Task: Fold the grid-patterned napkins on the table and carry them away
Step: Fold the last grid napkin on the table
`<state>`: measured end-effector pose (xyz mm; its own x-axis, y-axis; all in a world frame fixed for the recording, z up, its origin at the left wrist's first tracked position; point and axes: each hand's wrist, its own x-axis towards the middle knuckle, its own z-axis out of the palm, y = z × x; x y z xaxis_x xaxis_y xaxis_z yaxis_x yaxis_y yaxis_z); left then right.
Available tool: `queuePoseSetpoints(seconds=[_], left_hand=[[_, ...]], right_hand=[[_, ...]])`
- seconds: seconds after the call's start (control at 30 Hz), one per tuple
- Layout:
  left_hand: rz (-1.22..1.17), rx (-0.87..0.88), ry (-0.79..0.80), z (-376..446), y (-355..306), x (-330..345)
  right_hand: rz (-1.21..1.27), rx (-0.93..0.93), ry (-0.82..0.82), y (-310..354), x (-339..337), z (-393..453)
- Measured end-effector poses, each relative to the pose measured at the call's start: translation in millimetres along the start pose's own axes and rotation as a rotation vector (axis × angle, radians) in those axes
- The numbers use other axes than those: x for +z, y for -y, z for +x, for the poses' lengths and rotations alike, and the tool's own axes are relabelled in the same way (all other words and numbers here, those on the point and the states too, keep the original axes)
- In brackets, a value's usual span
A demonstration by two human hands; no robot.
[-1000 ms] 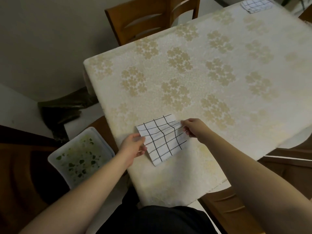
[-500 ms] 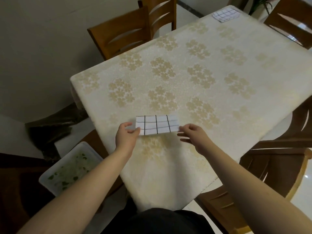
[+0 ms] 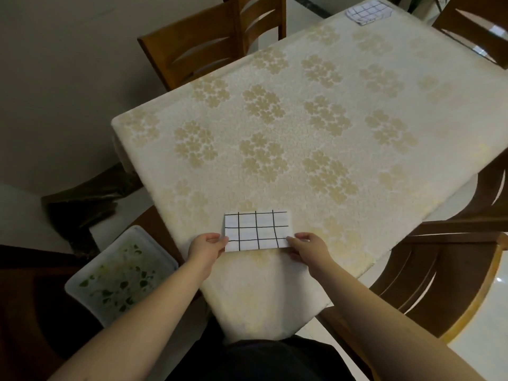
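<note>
A white napkin with a black grid [image 3: 257, 230] lies folded into a flat rectangle near the front edge of the table [image 3: 316, 138], which wears a cream cloth with gold flowers. My left hand [image 3: 206, 247] pinches its near left corner. The near right corner is pinched by my right hand [image 3: 309, 247]. A second grid-patterned napkin [image 3: 367, 12] lies crumpled at the table's far corner, well out of reach of both hands.
Wooden chairs stand at the far left [image 3: 209, 45], far right [image 3: 478, 26] and near right [image 3: 450, 273] of the table. A white plastic tub with green scraps [image 3: 118, 276] sits low to my left, beside a dark bag [image 3: 88, 199].
The napkin went from an open, tilted sheet to a narrow folded rectangle lying squarely in front of me. Both hands slid to its near corners.
</note>
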<state>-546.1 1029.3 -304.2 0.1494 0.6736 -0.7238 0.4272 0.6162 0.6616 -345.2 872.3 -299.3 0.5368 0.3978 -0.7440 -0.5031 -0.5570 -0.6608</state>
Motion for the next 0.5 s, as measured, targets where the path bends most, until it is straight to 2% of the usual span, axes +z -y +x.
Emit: queuePoseSetpoints(seconds=[0.17,0.33,0.5], left_hand=[[0.14,-0.005,0.064,-8.2,0.4,2.4],[0.089,0.033,0.1,-19.8,-3.1,-0.2],[0.093,0.237,0.149,-42.5,-24.1,-9.6]], right_hand=[[-0.078,-0.009,-0.014,-2.9,3.0,4.5],[-0.073,-0.041,0.106,6.6,-10.5,-8.2],[-0.115,-0.198,0.268,30.6,-31.1,-33.2]])
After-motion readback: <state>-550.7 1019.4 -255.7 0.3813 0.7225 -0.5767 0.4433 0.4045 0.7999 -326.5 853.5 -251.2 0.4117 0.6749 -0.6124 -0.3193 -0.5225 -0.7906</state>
